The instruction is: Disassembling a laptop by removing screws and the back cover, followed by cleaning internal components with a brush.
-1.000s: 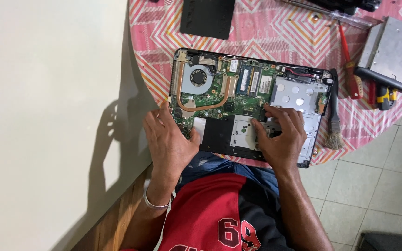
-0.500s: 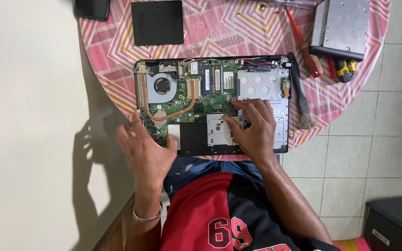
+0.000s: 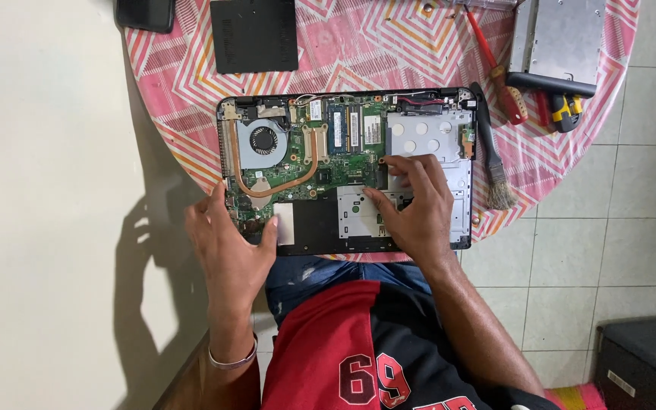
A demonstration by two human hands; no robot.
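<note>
A person sits over an opened laptop (image 3: 347, 171) lying underside up on a round table (image 3: 571, 163) with a pink zigzag cloth. The left hand (image 3: 229, 247), which a second ago lay farther in over the board, now rests open at the laptop's near left corner, thumb touching the casing, gripping nothing. The right hand (image 3: 413, 206) has stayed on the silver plate beside the green board (image 3: 320, 152), fingers spread and pressing flat, nothing clasped; the work seems to be steadying rather than lifting.

From the left: a dark phone (image 3: 144, 11) at the table's far edge, a black square cover (image 3: 253, 34), the grey fan (image 3: 263, 141) with its copper pipe, a white rectangular sticker on the board, a brush (image 3: 493, 156) just beside the laptop, a red screwdriver (image 3: 495, 64), and a silver drive (image 3: 559, 38) on the far right.
</note>
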